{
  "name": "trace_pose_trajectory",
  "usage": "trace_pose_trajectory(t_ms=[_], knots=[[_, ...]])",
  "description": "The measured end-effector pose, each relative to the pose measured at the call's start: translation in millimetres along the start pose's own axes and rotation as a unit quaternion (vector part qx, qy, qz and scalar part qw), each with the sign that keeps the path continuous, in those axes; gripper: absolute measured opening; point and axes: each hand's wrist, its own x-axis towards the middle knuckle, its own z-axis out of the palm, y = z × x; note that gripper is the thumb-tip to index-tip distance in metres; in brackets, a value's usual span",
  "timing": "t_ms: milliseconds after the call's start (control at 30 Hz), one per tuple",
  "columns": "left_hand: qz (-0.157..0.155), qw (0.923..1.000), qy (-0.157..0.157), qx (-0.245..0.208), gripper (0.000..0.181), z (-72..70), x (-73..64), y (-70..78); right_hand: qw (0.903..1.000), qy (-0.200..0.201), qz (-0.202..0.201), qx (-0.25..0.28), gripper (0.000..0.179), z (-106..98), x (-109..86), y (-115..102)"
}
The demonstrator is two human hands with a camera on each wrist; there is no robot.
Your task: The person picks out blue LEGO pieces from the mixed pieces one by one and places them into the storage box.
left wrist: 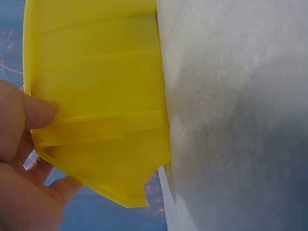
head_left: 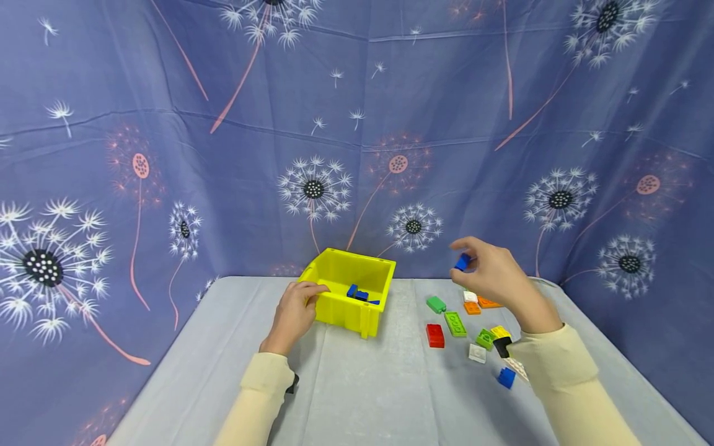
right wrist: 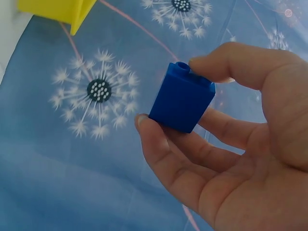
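Note:
Between thumb and fingers, my right hand point(head_left: 493, 271) pinches a blue toy brick point(right wrist: 183, 98), held up above the back right of the table. A stud shows on top of the brick in the right wrist view. My left hand point(head_left: 294, 313) grips the near left rim of a yellow bin point(head_left: 346, 313), thumb on the outer wall in the left wrist view. Inside the bin lie several blue bricks point(head_left: 361, 295) toward its right side. Below and around the right hand, loose bricks lie on the table, among them a red brick point(head_left: 435, 336) and another blue brick point(head_left: 506, 378).
Green bricks point(head_left: 455, 324), a white brick point(head_left: 476, 353), an orange brick point(head_left: 472, 308) and a yellow brick point(head_left: 500, 332) are scattered on the right of the pale table point(head_left: 368, 396). A blue dandelion-print cloth point(head_left: 357, 124) hangs behind the table.

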Motion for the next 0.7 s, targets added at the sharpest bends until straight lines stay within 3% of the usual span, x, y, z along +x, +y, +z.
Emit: trace_pose_trajectory(t_ms=[700], knots=[[-0.006,1.0,0.002,0.003,0.038,-0.4,-0.5,2.9,0.999,-0.013,-0.025,0.034,0.051,23,38.7,-46]])
